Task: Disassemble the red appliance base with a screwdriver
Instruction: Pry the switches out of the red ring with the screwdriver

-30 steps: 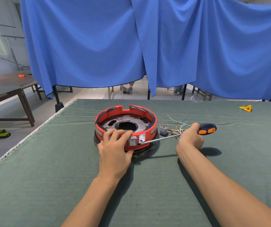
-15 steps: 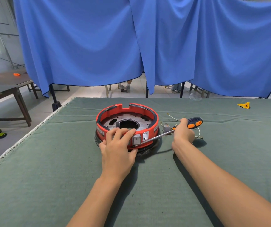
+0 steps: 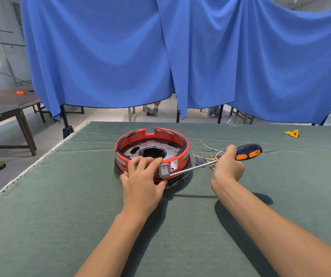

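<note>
Red appliance base (image 3: 182,145) is sat on the green-covered tabletop (image 3: 60,206), roughly centre, open side up; metal plate with a round central hole is visible inside the ring. Something black and shiny, maybe plastic film, is seen under its near edge; exact nature cannot be told.

Left hand (image 3: 142,180) is laid over the near rim of the base, fingers curled over the top edge, thumb against the outer wall, so the base is gripped and held down. A grey rocker switch (image 3: 164,170) is seen in the front wall just right of that hand.

Screwdriver (image 3: 248,151) is grasped by the right hand (image 3: 228,166), fingers wrapped round the front of the blue-and-orange handle. Its metal shaft is run leftward and slightly toward the camera, tip ending at the base wall just beside the switch; actual contact point cannot be resolved.

A loose bundle of thin wires (image 3: 210,148) with a small grey component (image 3: 199,159) is lain on the tabletop between base and right hand, partly hidden behind the shaft.

A small yellow part (image 3: 292,133) is lain well apart near the far right edge. Blue curtains (image 3: 180,56) are hung behind the tabletop
</note>
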A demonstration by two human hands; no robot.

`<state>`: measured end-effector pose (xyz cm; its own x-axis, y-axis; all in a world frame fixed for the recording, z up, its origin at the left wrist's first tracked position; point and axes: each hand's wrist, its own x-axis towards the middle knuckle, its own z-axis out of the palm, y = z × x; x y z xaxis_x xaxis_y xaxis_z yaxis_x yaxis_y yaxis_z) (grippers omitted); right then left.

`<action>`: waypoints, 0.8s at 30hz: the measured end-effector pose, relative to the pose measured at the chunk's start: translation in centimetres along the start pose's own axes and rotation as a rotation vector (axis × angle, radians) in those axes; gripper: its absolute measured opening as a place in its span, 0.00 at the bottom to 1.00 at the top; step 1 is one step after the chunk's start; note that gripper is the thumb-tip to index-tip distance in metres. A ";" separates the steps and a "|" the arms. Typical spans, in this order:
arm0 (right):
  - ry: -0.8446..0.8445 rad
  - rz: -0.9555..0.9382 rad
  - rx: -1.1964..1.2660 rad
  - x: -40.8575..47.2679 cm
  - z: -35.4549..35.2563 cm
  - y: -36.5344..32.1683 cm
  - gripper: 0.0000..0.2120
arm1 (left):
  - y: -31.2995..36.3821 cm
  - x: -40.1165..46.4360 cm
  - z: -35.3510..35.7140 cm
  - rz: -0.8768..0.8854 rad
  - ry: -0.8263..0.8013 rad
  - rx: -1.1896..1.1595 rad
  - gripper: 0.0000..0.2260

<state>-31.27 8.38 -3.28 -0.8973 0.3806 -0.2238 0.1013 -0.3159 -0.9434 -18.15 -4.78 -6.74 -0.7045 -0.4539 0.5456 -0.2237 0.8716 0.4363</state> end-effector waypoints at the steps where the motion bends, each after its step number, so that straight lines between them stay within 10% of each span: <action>1: -0.004 -0.009 0.008 -0.1 -0.1 -0.1 0.14 | 0.0 0.0 0.0 0.000 0.017 -0.013 0.26; 12: -0.060 -0.085 0.087 -1.2 -2.3 -0.9 0.14 | 0.2 0.6 1.3 0.218 0.208 0.302 0.24; 24: -0.210 -0.220 0.106 -0.5 -2.9 -2.1 0.15 | -0.3 0.9 0.1 0.394 0.263 0.068 0.21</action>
<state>-29.77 11.35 -1.89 -0.9629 0.2655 0.0482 -0.1401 -0.3392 -0.9302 -18.78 -5.46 -6.50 -0.5525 -0.1103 0.8262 -0.0236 0.9929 0.1168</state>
